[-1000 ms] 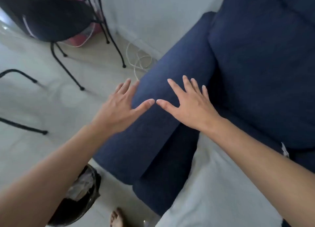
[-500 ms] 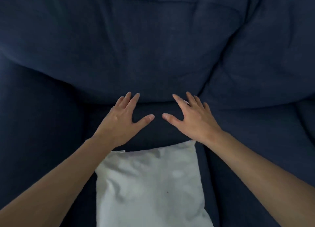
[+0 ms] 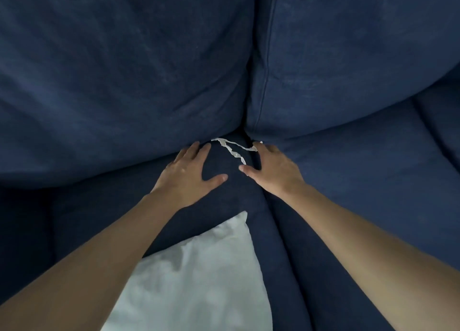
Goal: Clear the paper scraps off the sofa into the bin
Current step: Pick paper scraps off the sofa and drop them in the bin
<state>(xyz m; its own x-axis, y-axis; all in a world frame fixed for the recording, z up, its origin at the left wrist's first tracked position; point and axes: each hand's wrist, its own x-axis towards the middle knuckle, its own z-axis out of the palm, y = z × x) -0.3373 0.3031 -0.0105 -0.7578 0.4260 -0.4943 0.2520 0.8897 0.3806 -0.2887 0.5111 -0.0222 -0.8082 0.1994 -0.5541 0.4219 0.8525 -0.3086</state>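
Dark blue fabric sofa [image 3: 348, 181], back edge of seat: thin twisted white paper scrap [image 3: 234, 151] between left hand [image 3: 191, 171] and right hand [image 3: 271, 169], both flat, spread, empty, apparently positioned to gather it.

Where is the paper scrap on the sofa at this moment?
In the head view, the paper scrap lies on the seat cushion near the centre of the frame, between the left hand and right hand, just below the gap between the two back cushions.

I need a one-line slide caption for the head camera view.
Left hand and right hand, both open, flank a twisted white paper strip on the dark blue fabric sofa.
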